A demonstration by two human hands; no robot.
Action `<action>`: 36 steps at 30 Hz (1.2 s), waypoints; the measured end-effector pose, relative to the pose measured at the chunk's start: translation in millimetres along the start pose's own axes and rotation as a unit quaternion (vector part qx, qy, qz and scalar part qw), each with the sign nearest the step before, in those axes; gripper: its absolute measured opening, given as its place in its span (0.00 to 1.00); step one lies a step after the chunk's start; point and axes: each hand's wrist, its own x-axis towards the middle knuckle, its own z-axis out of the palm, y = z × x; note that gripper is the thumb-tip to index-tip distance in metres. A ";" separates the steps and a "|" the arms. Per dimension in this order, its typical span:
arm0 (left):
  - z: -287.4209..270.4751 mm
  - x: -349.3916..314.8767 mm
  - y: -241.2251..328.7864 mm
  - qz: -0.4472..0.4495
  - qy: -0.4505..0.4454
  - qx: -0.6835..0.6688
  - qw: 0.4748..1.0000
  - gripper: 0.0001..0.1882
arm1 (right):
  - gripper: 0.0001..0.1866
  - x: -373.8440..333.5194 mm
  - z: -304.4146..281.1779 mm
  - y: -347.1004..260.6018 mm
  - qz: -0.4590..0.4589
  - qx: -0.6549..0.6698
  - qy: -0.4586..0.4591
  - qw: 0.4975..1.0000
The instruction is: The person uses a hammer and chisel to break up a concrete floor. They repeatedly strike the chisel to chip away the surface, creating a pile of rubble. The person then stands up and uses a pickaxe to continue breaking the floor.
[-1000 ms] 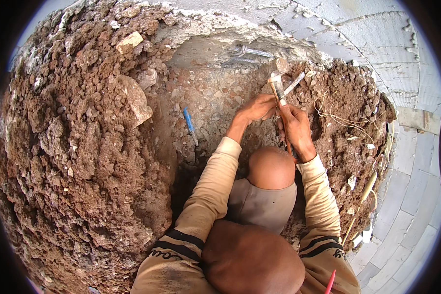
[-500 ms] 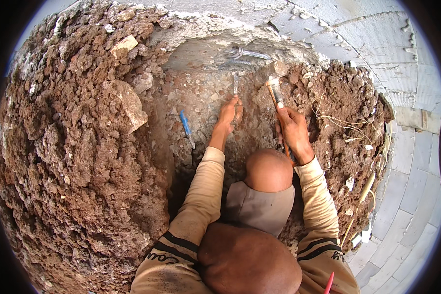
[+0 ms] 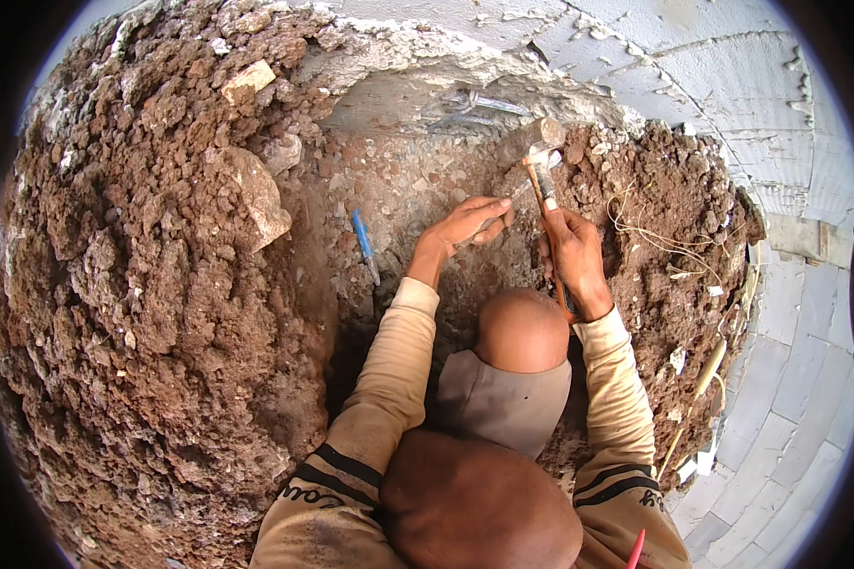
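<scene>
My right hand (image 3: 576,254) is closed round the wooden handle of a hammer (image 3: 531,142), its heavy head raised at the top and the handle's lower end near my wrist. Just left of it, my left hand (image 3: 465,228) pinches a thin metal chisel (image 3: 520,189). The chisel slants up to the right, close to the hammer's handle; whether they touch I cannot tell. Beneath both hands lies a rough, stony patch of dug ground (image 3: 403,180). A slim blue tool (image 3: 362,242) with a pale lower end rests there, left of my left hand.
A high mound of brown soil (image 3: 161,313) fills the left side, with a flat stone (image 3: 259,204) near its edge. Clear plastic (image 3: 493,104) sticks out below the broken wall edge. Loose strings (image 3: 664,237) lie on the right soil bank. Grey paving (image 3: 788,370) borders it.
My left hand has moved right, and the chisel has swung from pointing straight away over the ground to slanting toward the hammer. The hammer has shifted slightly right.
</scene>
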 end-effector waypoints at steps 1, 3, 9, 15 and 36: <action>2.5 2.9 3.1 -0.009 0.026 0.025 0.999 0.20 | 0.25 -0.1 0.8 -1.3 0.000 0.000 0.002 1.000; -0.8 1.2 -2.2 -0.040 0.093 0.009 0.995 0.21 | 0.25 -0.8 -2.5 -4.3 0.002 -0.004 0.012 1.000; -11.2 13.6 -10.1 -0.127 0.256 -0.063 0.956 0.22 | 0.25 3.9 -5.4 4.0 -0.002 -0.012 0.017 1.000; 0.1 56.3 -31.9 -0.073 0.427 -0.109 0.895 0.22 | 0.24 3.7 -2.0 9.3 -0.008 -0.050 0.006 0.999; -27.1 80.7 -45.0 -0.027 0.378 -0.114 0.918 0.19 | 0.24 2.1 -3.6 7.0 -0.002 -0.017 0.020 1.000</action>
